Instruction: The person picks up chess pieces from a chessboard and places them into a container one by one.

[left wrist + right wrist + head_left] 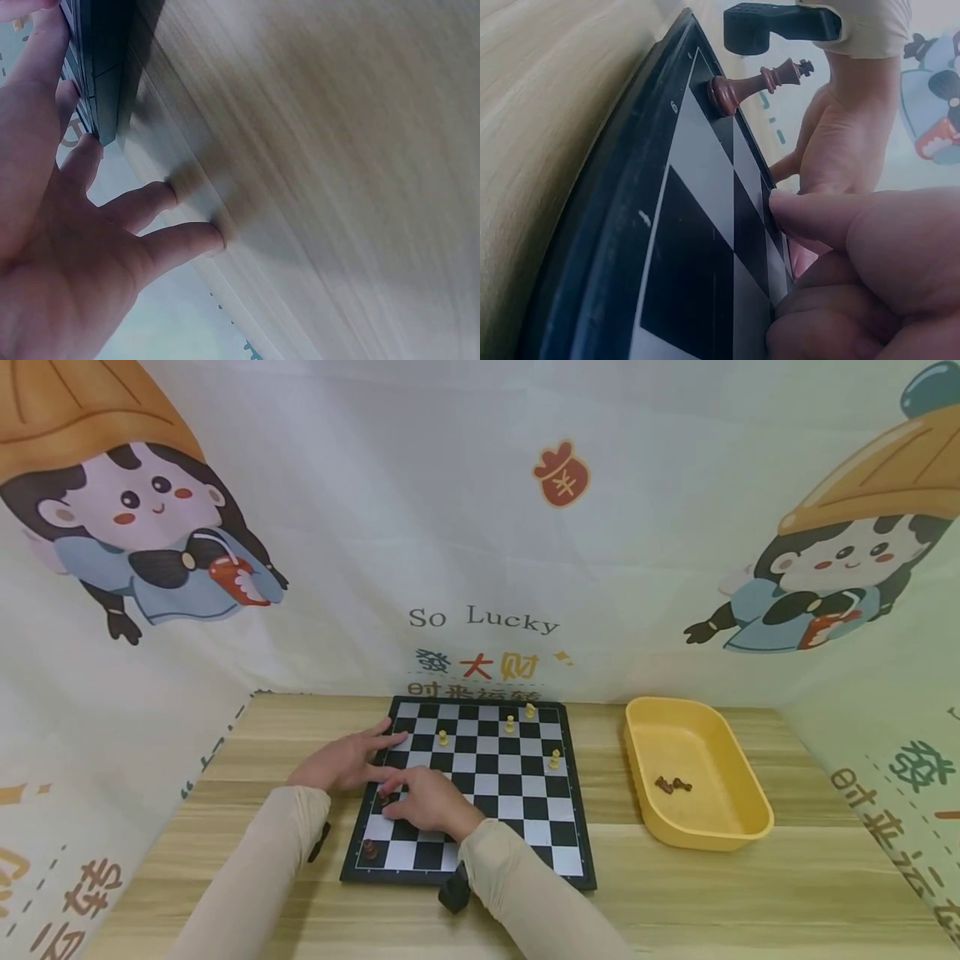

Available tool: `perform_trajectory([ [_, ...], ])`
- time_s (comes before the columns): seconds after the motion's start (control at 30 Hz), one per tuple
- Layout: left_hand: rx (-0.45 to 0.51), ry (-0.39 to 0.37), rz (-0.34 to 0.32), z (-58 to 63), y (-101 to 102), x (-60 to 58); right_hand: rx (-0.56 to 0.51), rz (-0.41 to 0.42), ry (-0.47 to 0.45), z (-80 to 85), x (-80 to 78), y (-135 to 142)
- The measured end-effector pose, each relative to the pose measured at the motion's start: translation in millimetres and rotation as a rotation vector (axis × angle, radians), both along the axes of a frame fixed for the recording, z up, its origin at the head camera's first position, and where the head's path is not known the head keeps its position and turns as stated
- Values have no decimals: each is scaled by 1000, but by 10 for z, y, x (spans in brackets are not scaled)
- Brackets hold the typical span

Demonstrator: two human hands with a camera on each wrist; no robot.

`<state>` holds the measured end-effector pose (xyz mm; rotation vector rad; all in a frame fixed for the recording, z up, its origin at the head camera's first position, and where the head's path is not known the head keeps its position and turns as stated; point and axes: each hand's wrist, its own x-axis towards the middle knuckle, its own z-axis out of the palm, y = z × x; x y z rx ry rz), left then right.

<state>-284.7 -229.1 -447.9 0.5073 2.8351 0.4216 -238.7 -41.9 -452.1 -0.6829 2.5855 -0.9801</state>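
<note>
A black-and-white chessboard point(557, 834) lies on the table. My left hand point(347, 762) rests at its left edge with fingers spread; in the left wrist view some fingertips point(214, 238) touch the wood. My right hand point(433, 802) reaches across the board's left side, thumb and forefinger pinching a small dark brown chess piece point(384, 799). In the right wrist view that piece is hidden behind the thumb point(817, 214). A dark brown king point(370, 849) stands on the near left corner square, also seen upright on the board as the king point(742, 88) in the right wrist view.
Several pale yellow pieces stand toward the far side, among them one piece point(443, 737) left of centre and another point(555, 759) near the right edge. Right of the board sits a yellow tray point(705, 837) holding brown pieces point(664, 785). A printed cloth point(480, 552) hangs behind.
</note>
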Motion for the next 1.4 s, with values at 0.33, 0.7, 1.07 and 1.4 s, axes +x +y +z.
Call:
perform_trajectory([
  [0.33,-4,2,-18,0,-2,-12,-21,-18,20,16,19,-19],
  [0.7,-7,12,-27,-14,-7,-12,11,28,84,19,-8,-46],
  [1.07,-17,19,-37,9,-7,-10,23,24,81,15,-13,-53],
  [1.4,-10,4,-22,-15,-5,-24,-2,11,65,6,-19,-41],
])
